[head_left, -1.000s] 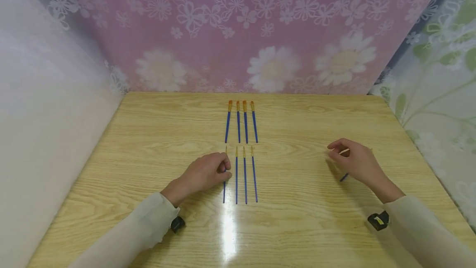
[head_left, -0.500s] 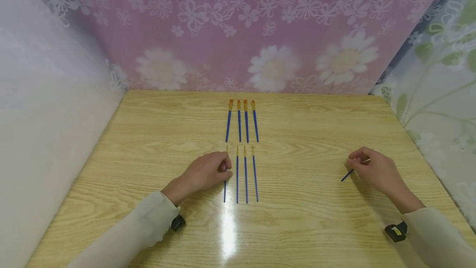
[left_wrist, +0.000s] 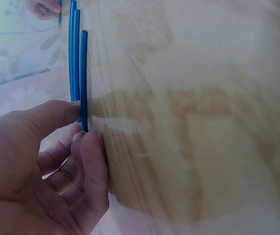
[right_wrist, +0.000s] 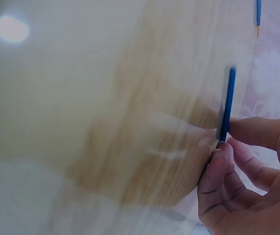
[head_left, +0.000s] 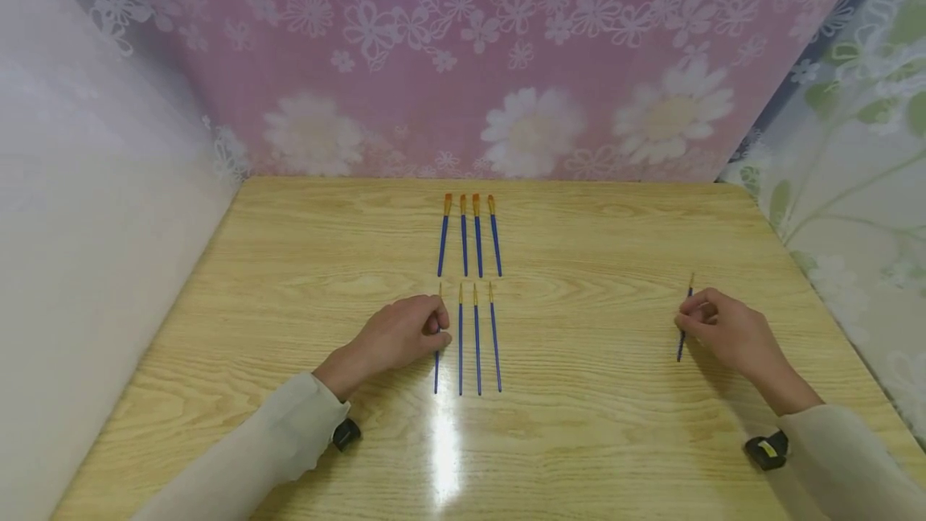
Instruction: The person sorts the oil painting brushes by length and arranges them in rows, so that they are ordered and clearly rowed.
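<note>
In the head view my left hand (head_left: pixel 401 334) pinches the leftmost thin blue paintbrush (left_wrist: pixel 83 81) of the nearer row, thumb and fingertips at its handle. Three more thin paintbrushes (head_left: pixel 477 352) lie side by side just right of it, tips pointing away. Far to the right, my right hand (head_left: pixel 727 332) pinches another thin blue paintbrush (head_left: pixel 681 344) between thumb and fingers, low over the table. That brush stands nearly straight away from me, its golden end beyond the fingers. In the right wrist view its blue handle end (right_wrist: pixel 229 100) sticks out past the thumb.
Behind the thin brushes lies a row of several wider blue paintbrushes (head_left: pixel 478 244) with orange bristles. All rest on a wood-grain table (head_left: pixel 579 441). A pink flowered cloth (head_left: pixel 463 63) hangs along the back edge, with pale sheets at both sides.
My right hand has moved a little to the right and turned its paintbrush from slanted to nearly straight away from me. The left hand has stayed in place.
</note>
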Motion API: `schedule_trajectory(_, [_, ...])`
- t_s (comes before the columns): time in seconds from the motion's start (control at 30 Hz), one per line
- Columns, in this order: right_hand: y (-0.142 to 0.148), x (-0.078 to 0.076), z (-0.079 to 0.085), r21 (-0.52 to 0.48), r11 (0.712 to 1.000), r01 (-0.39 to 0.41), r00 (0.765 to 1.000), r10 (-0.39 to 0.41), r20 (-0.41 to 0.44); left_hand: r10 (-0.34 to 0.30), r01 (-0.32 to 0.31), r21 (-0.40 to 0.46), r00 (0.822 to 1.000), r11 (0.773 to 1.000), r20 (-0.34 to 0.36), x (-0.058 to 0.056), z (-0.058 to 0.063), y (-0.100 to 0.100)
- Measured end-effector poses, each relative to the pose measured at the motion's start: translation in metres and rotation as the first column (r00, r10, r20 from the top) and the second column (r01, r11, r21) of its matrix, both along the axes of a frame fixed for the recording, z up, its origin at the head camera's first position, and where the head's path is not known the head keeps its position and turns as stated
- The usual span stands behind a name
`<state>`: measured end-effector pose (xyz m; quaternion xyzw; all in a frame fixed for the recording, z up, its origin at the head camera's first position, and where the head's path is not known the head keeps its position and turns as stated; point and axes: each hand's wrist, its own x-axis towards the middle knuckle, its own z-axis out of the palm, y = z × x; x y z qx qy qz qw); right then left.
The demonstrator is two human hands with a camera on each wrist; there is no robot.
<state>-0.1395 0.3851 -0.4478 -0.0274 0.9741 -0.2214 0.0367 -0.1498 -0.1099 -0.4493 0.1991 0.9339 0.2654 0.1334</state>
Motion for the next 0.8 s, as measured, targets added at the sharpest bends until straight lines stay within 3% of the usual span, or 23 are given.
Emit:
schedule_trajectory(0.27, [-0.006, -0.003, -0.003, -0.015, 1.0, -0.024, 0.999, 0.023, -0.045, 0.005, -0.005, 0.004, 1.0, 1.0, -0.003, 0.0, -0.001, 0.0])
schedule_trajectory(0.57, [-0.007, -0.005, -0.003, 0.016, 0.998, -0.059, 0.998, 0.06, -0.036, 0.003, -0.003, 0.001, 1.0, 1.0, 0.003, 0.0, -0.001, 0.0])
schedule_trajectory(0.8, [-0.016, -0.006, 0.003, 0.009, 0.996, -0.09, 0.992, 0.091, -0.087, 0.007, -0.007, -0.003, 1.0, 1.0, 0.0, 0.0, 0.0, 0.0])
